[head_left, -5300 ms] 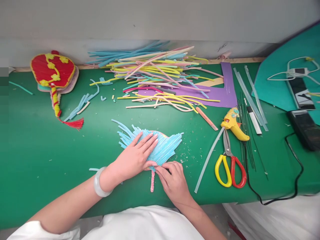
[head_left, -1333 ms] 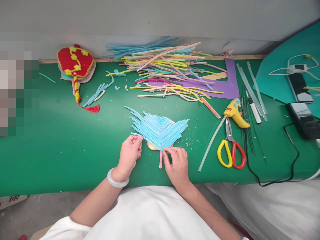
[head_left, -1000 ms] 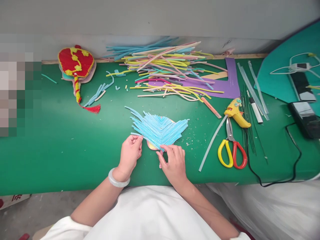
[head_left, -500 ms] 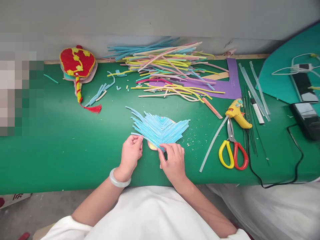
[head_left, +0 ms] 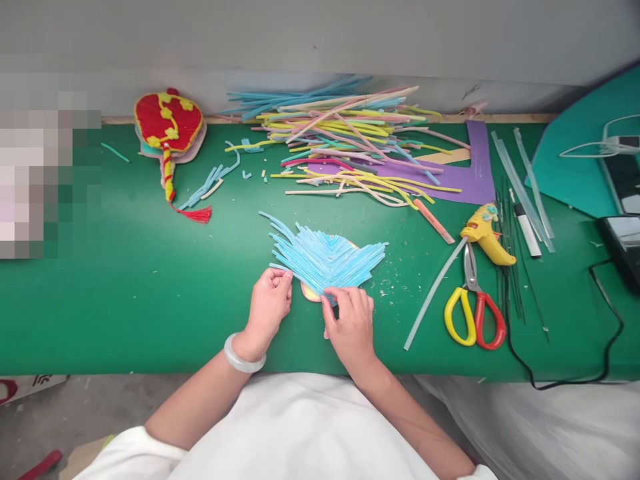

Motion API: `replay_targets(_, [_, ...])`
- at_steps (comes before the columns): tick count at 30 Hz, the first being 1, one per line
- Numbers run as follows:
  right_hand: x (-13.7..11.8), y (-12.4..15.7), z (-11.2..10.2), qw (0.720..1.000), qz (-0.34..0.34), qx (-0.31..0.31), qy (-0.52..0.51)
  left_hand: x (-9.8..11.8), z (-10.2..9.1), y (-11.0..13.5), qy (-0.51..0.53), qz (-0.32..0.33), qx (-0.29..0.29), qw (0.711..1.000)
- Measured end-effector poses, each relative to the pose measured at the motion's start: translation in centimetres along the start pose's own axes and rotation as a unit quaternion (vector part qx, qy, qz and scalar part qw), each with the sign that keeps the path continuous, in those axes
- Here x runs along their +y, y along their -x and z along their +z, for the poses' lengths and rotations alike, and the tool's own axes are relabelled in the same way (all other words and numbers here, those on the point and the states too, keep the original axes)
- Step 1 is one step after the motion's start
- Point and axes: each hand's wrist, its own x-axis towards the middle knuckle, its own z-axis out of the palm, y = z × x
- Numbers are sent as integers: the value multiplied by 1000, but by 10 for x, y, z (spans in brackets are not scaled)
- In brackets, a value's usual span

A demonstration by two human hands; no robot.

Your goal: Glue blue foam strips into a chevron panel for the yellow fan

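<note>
Light blue pipe cleaners (head_left: 327,257) lie side by side in a V pattern on a rounded backing piece (head_left: 311,292), whose pale yellow lower part shows. Their ends stick out past it on both sides. My left hand (head_left: 269,300) pinches one blue strip (head_left: 281,267) at the lower left edge, its thumb against the forefinger. At the lower tip of the V, my right hand (head_left: 350,323) has thumb and forefinger closed on the strip's inner end. The fingers partly cover that end and the bottom of the backing.
Behind lies a heap of coloured pipe cleaners (head_left: 340,127) on purple card (head_left: 480,160). A red tasselled fan (head_left: 167,120) rests at back left. On the right are a yellow glue gun (head_left: 487,237), scissors (head_left: 473,287), clear glue sticks (head_left: 520,187) and a black cord (head_left: 607,333).
The whole view has shifted slightly, so things on the table appear a little further right. Both hands keep nearly the same hold on the blue strip.
</note>
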Motion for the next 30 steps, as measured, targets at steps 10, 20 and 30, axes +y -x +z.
replay_targets(10, [2, -1, 1, 1000, -3, -1, 1, 4, -3, 1, -18, -21, -18, 999])
replay_targets(20, [3, -1, 1, 1000, -7, 0, 3, 4, -5, 1, -58, -41, -54, 996])
replay_targets(30, [2, -1, 1, 1000, -9, 0, 2, 3, -5, 0, -78, -33, -56, 995])
